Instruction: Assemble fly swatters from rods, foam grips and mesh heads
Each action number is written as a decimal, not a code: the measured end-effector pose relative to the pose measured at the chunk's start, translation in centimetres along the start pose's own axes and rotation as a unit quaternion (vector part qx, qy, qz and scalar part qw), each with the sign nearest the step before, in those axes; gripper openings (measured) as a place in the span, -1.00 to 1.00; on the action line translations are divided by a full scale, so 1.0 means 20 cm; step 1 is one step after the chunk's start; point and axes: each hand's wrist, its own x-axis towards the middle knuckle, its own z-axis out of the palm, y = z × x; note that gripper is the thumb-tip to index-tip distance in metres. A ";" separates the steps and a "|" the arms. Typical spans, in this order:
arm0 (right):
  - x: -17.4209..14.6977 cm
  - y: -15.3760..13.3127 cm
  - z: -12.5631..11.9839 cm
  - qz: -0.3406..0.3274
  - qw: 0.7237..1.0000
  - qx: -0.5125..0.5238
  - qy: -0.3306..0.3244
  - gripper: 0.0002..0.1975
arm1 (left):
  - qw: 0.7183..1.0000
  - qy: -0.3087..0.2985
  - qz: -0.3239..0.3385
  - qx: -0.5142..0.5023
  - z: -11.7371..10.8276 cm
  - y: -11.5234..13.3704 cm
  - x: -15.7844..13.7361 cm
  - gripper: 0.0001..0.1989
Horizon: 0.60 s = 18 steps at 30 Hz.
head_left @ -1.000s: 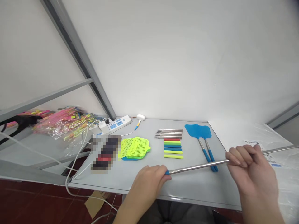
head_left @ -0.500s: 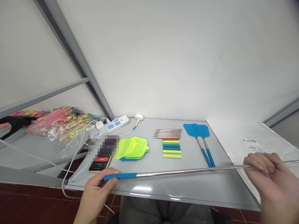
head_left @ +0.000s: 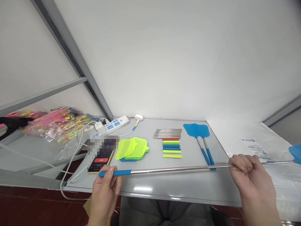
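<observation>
My left hand [head_left: 107, 183] pinches the blue handle [head_left: 124, 173] of an extended telescopic fly swatter [head_left: 199, 168]; my right hand [head_left: 252, 177] is curled around its steel shaft [head_left: 164, 170] (the blue head [head_left: 295, 153] projects past that hand). The shaft runs over the desk [head_left: 178, 186], roughly parallel to the front edge. Behind it lie two retracted fly swatters [head_left: 199, 130]; near the left front corner, a smartphone [head_left: 101, 160].

On the table [head_left: 160, 187] before us, a phone [head_left: 101, 160] lies at ten o'clock, swatter heads [head_left: 141, 147] at eleven, rods [head_left: 167, 135] at twelve behind grips [head_left: 171, 149], two swatters [head_left: 195, 130] at one; our held swatter [head_left: 164, 170] crosses nearest us, nine to three.
</observation>
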 end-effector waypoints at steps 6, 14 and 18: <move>-0.06 0.00 0.08 -0.083 0.995 -0.054 -0.019 -0.53 | 0.995 -0.057 -0.052 0.061 0.02 -0.03 -0.04 -0.60; -0.27 0.31 0.19 -0.035 0.980 -0.184 -0.070 -0.63 | 0.951 -0.211 -0.127 0.189 0.21 -0.17 -0.15 -0.50; -0.33 0.38 0.23 -0.023 0.962 -0.239 -0.129 -0.62 | 0.951 -0.195 -0.146 0.191 0.28 -0.22 -0.20 -0.47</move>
